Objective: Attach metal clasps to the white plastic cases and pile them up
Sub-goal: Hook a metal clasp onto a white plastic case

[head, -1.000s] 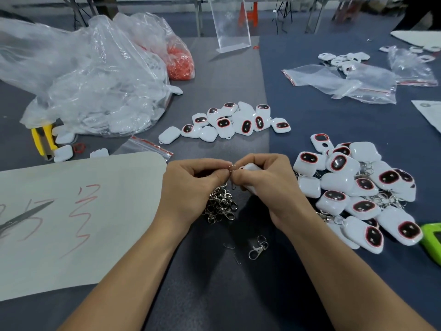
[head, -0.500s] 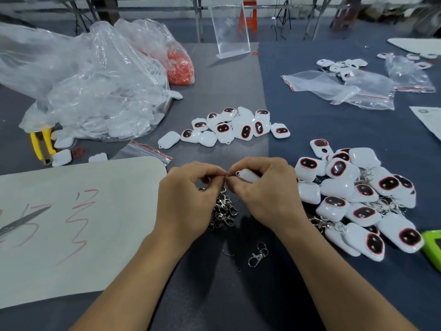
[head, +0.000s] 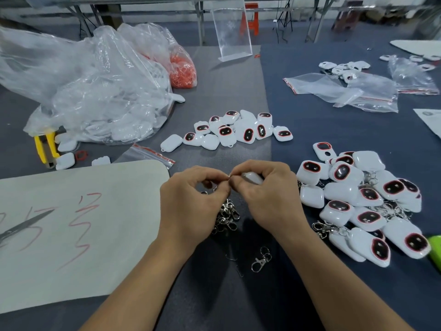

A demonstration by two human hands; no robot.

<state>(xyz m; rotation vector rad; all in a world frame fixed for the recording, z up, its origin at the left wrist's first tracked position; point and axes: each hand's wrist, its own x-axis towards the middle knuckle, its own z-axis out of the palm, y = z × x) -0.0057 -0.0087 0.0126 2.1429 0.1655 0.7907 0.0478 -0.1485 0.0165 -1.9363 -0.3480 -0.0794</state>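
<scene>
My right hand curls round white case, mid-table; my left hand pinches small metal clasp ring against case loop, fingertips touching; best hold case steady, thread ring slowly; finished pile just right.

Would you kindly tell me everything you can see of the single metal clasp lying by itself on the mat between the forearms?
The lone metal clasp is small, silvery and shiny, apparently polished metal: a snap-hook body with a rounded loop at each end. It lies flat and slanted on the dark mat, nearer the person than the heap of clasps and apart from it. Only the mat touches it.
</scene>
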